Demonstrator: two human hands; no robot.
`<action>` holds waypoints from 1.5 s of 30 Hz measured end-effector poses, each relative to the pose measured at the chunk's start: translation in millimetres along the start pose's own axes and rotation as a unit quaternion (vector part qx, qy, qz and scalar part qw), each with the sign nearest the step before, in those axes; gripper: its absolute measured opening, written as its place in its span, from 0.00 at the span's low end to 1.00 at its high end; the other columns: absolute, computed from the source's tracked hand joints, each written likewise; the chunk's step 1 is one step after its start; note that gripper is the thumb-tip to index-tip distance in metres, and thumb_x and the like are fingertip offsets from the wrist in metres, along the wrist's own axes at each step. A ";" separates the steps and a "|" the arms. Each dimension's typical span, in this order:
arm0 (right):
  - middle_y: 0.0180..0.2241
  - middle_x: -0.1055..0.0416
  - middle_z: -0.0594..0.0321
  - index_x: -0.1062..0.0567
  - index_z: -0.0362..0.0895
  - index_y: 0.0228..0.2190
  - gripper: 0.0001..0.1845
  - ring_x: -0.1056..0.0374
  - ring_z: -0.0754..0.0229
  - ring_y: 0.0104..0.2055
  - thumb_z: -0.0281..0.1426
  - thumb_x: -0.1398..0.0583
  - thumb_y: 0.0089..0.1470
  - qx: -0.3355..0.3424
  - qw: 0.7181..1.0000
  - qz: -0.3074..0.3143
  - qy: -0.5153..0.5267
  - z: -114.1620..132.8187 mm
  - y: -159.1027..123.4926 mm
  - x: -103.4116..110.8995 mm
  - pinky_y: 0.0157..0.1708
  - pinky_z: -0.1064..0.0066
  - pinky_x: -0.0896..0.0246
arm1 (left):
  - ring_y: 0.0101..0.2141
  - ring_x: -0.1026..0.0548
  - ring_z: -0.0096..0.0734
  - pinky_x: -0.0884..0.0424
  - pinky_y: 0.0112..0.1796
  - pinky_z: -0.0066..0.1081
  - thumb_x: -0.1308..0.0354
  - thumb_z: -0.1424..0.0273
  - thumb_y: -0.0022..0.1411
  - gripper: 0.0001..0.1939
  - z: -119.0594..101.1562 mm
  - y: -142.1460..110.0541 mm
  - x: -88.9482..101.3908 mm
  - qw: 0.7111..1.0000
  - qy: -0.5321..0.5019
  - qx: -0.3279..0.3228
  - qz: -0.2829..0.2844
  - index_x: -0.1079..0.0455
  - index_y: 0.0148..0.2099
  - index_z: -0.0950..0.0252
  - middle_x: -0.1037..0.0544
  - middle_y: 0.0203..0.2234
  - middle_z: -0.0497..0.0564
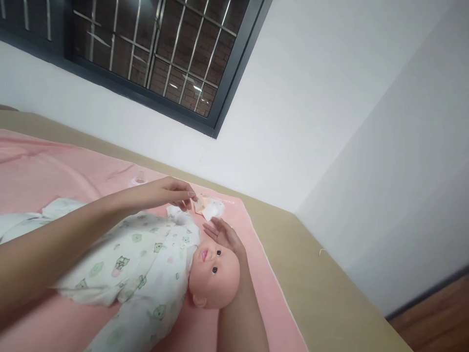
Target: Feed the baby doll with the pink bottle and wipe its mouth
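Apparent reaching step: left hand [180, 193] curled at the tissue [213, 211], hold unclear; right hand [226, 236] loosely spread, empty, beside the doll's head [219, 281]; lifting calls for pinching.

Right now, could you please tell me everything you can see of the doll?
The doll has a smooth, bald, plastic-looking head with dark eyes, pink lips and a visible ear. Its white, fabric-looking garment bears green and pink animal prints. It lies face up on a pink cloth, head toward the picture's right. The left forearm crosses above its body; the right forearm passes behind its head, contact unclear.
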State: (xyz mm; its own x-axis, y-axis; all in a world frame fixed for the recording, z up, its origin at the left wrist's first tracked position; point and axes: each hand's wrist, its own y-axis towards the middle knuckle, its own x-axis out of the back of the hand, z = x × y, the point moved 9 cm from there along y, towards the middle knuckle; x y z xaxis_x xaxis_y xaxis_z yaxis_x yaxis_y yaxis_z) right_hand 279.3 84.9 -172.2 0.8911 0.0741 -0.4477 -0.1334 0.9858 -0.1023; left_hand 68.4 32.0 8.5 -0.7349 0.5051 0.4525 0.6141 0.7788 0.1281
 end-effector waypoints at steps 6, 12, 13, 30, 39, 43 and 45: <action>0.39 0.25 0.61 0.25 0.43 0.33 0.10 0.29 0.53 0.50 0.34 0.34 0.47 -0.014 0.999 -0.014 0.040 -4.1 9.1 1.4 0.56 0.61 0.37 | 0.39 0.23 0.36 0.31 0.45 0.32 0.45 0.54 0.59 0.18 13.3 -7.9 18.5 1.000 -0.003 0.013 -0.014 0.27 0.41 0.63 0.20 0.36 0.50; 0.45 0.26 0.57 0.24 0.44 0.39 0.15 0.29 0.56 0.49 0.38 0.36 0.51 -0.010 1.000 0.016 -0.007 4.6 -0.1 -4.5 0.58 0.60 0.40 | 0.41 0.23 0.38 0.31 0.43 0.32 0.47 0.51 0.59 0.22 18.7 -7.3 25.9 1.000 0.024 0.015 -0.008 0.28 0.44 0.62 0.21 0.38 0.51; 0.46 0.26 0.57 0.24 0.45 0.40 0.16 0.30 0.56 0.50 0.39 0.37 0.51 -0.010 1.000 0.023 -0.017 8.7 -3.3 -6.8 0.58 0.59 0.40 | 0.41 0.24 0.38 0.31 0.43 0.32 0.46 0.50 0.58 0.22 19.6 -6.9 25.8 1.000 0.025 0.013 -0.006 0.28 0.43 0.63 0.21 0.39 0.52; 0.53 0.33 0.56 0.24 0.48 0.48 0.21 0.33 0.58 0.49 0.44 0.41 0.56 0.068 0.855 0.326 -0.397 97.2 -102.7 -161.0 0.57 0.58 0.40 | 0.50 0.30 0.44 0.34 0.48 0.35 0.39 0.54 0.52 0.31 9.8 -6.8 -19.0 0.994 0.103 -0.044 0.001 0.36 0.56 0.59 0.29 0.53 0.51; 0.53 0.31 0.54 0.27 0.47 0.50 0.30 0.30 0.54 0.48 0.47 0.36 0.48 0.065 0.945 0.229 -0.223 102.2 -77.9 -101.7 0.54 0.56 0.39 | 0.43 0.26 0.42 0.32 0.43 0.32 0.40 0.60 0.52 0.21 9.4 -6.7 -37.9 0.993 0.092 -0.058 0.034 0.30 0.47 0.64 0.23 0.42 0.50; 0.50 0.28 0.55 0.29 0.48 0.51 0.28 0.29 0.55 0.47 0.43 0.36 0.48 0.010 0.980 0.136 -0.145 61.8 -49.4 -49.3 0.55 0.56 0.40 | 0.40 0.25 0.44 0.31 0.38 0.32 0.41 0.58 0.53 0.17 9.8 -11.3 -57.6 0.992 0.104 -0.041 0.055 0.28 0.41 0.65 0.22 0.37 0.50; 0.48 0.27 0.55 0.30 0.47 0.51 0.28 0.29 0.55 0.47 0.42 0.36 0.49 -0.021 0.986 0.115 -0.118 38.2 -40.9 -34.5 0.55 0.55 0.41 | 0.38 0.24 0.42 0.32 0.35 0.31 0.41 0.59 0.54 0.15 6.6 -13.8 -63.8 0.992 0.107 -0.049 0.053 0.28 0.39 0.64 0.22 0.35 0.49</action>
State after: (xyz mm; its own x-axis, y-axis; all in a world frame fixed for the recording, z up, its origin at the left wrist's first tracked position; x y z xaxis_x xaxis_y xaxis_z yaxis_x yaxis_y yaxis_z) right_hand 270.6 47.8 -118.6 0.9103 0.3334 -0.2454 -0.3575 0.9320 -0.0601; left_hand 104.9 -8.5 -27.9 -0.5929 0.4836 0.6439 0.7176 0.6801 0.1500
